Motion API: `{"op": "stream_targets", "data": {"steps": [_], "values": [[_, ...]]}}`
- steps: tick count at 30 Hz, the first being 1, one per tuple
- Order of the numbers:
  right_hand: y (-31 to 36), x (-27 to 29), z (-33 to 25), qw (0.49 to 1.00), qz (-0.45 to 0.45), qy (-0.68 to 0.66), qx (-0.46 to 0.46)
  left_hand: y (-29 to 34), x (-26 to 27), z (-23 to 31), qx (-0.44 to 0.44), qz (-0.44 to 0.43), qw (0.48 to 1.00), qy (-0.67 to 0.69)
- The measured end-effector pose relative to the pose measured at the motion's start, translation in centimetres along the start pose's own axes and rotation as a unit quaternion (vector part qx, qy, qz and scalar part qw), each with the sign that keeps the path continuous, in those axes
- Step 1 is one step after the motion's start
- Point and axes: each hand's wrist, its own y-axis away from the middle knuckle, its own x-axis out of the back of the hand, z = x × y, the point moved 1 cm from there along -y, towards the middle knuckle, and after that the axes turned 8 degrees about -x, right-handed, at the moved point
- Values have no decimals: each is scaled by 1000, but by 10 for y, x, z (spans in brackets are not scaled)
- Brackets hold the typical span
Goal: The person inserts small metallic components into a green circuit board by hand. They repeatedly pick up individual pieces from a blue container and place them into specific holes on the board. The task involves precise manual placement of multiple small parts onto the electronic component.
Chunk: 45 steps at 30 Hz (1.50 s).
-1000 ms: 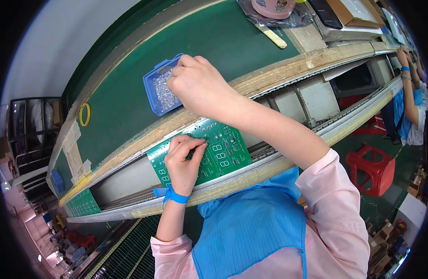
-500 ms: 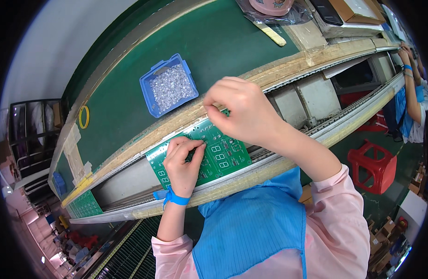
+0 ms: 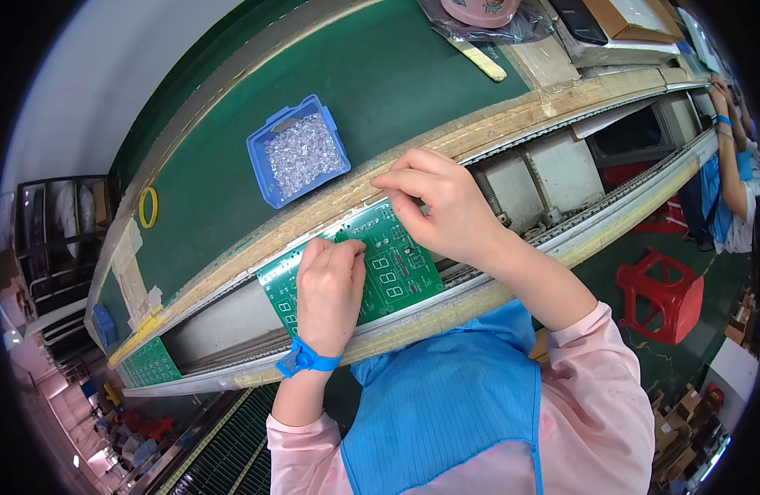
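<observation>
A green circuit board (image 3: 371,308) with white digit outlines and small parts lies across the rails in front of me. My left hand (image 3: 329,289), with a blue wrist strap (image 3: 310,360), is over the board's middle. Its thumb and fingertips are pinched together, and whatever they hold is too small to make out. My right hand (image 3: 446,206) hovers at the board's far right corner, fingers closed, the contents of its fingertips hidden. Beyond the board, a blue bin (image 3: 272,186) full of small clear parts (image 3: 304,153) stands on the green bench top (image 3: 207,214).
Two rails (image 3: 479,309) with chains run across the bench. Another green board (image 3: 151,363) sits at the far left, near a yellow tape ring (image 3: 149,207). A wrapped flat tool (image 3: 479,60) lies at the back. A co-worker's arm (image 3: 730,157) and a red stool (image 3: 660,295) are right.
My right hand has come down and nearer the board's far edge. My left hand has turned over the board, its fingers now more closed together. The blue bin has stayed in place.
</observation>
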Motion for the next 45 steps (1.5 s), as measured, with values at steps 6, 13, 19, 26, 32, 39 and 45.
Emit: {"op": "stream_targets", "data": {"steps": [6,13,19,26,32,39,45], "values": [[0,0,0,1000,7,4,3,-1,0,3,-13,-6,1000,-20],[1,2,-1,1000,9,-1,11,0,-1,3,-19,6,1000,-16],[0,4,-4,1000,13,-14,-7,8,-5,3,-10,27,999,-24],[1,5,-4,1000,24,-14,8,-4,-2,8,5,-24,999,-48],[2,3,-1,999,38,-16,23,-15,1,20,-31,-96,986,-135],[2,3,-1,999,40,-13,15,-14,-4,20,-21,-77,991,-105],[1,4,-1,999,37,-18,13,1,-3,10,67,4,998,-16]]}}
